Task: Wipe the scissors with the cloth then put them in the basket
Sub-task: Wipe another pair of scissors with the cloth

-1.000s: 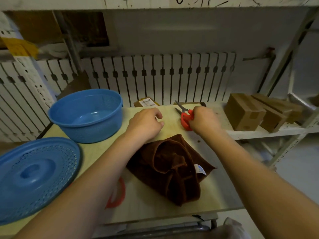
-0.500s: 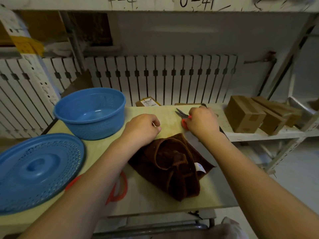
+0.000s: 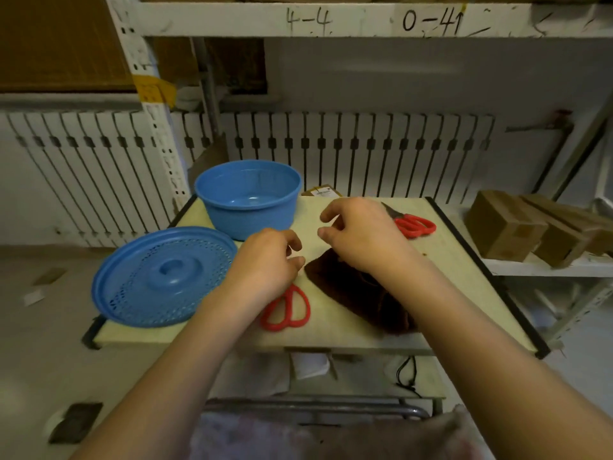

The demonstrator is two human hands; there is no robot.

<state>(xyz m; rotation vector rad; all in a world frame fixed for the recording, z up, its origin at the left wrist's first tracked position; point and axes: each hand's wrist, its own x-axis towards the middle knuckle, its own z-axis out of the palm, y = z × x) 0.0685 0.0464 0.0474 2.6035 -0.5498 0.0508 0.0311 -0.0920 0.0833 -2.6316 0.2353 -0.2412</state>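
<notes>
Noted: both hands empty, left hand (image 3: 265, 260) and right hand (image 3: 358, 234) loosely curled over brown cloth (image 3: 361, 290); scissors (image 3: 414, 224) far right on bench (image 3: 464, 260), second pair (image 3: 287, 310) near; risk of binning unwiped in basket (image 3: 248, 197).

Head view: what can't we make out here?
- Near scissors: only the red handles show; the blades are hidden under the left hand.
- Far scissors: blade tips hidden behind the right hand.
- Cloth: its far part is covered by the right hand and wrist.
- Basket: no scissors seen inside, though the near wall hides part of its floor.
- Small box label: too small to read.
</notes>
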